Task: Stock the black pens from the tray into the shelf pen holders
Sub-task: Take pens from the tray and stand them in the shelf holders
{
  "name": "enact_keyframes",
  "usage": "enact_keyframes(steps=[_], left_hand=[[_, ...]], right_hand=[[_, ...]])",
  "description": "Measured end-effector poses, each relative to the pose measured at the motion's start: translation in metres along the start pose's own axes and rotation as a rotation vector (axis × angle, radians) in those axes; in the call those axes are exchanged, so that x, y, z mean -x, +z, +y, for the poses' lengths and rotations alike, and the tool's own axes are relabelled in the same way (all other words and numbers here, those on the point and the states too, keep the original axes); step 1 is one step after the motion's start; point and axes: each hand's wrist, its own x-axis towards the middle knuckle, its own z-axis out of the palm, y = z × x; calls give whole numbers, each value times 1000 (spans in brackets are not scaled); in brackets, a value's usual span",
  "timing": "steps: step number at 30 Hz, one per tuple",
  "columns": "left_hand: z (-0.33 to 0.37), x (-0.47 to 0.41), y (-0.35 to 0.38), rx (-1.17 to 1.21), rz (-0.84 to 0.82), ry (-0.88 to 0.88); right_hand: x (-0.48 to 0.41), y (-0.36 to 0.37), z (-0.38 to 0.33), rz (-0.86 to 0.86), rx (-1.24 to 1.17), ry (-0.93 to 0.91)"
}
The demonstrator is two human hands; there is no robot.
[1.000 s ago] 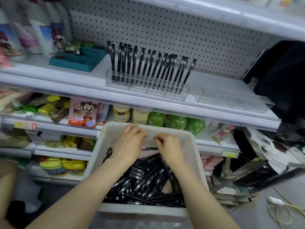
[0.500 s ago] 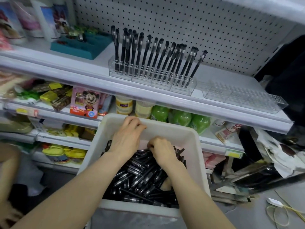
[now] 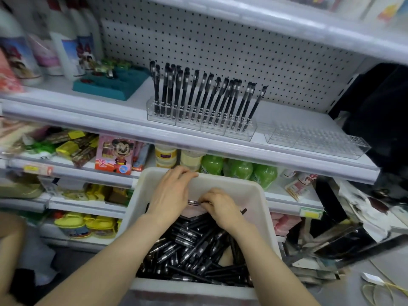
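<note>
Shop shelving (image 3: 88,111), left hand (image 3: 172,195) flat, fingers (image 3: 183,173) straight on tray (image 3: 254,187) rim, right hand (image 3: 220,208) pinching pen (image 3: 193,202)

Pens (image 3: 194,246) in tray (image 3: 231,187) below shelf holders (image 3: 198,127)

Left hand (image 3: 171,195) lies palm down at the tray's (image 3: 242,184) 12 o'clock rim; thumb and underside hidden, grip can't be told. Right hand (image 3: 218,206) curls over a pen (image 3: 194,202), of which only a short silver stretch shows. Forearms (image 3: 106,268) cover part of the pen pile (image 3: 194,250). Tray's near wall is cut by the 6 o'clock edge. Bottles (image 3: 64,47) at 10 o'clock are blurred, labels unreadable. Clutter (image 3: 353,244) at 4 o'clock is smeared.
</note>
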Motion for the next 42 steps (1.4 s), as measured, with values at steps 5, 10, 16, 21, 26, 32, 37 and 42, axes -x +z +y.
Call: enact_keyframes(steps=[5,10,16,21,26,32,37,42], left_hand=[[4,-31,-33,-14,117,15],[-6,-83,-64,-171,149,-6],[-26,-124,-76,-337,132,24],[-39,-129,-71,-371,91,36],[-46,-128,-66,-340,95,61],[-48,-127,-64,-327,96,75],[-48,-127,-63,-324,100,75],[-48,-126,-63,-328,101,68]], right_hand=[[-11,-42,-21,171,-284,3],[-40,-109,-60,402,-550,37],[-87,-168,-93,667,-614,36],[-132,-178,-102,793,-565,46],[-156,-169,-105,807,-478,49],[-169,-155,-105,705,-245,100],[-168,-142,-104,656,-183,142],[-165,-140,-106,653,-173,149]])
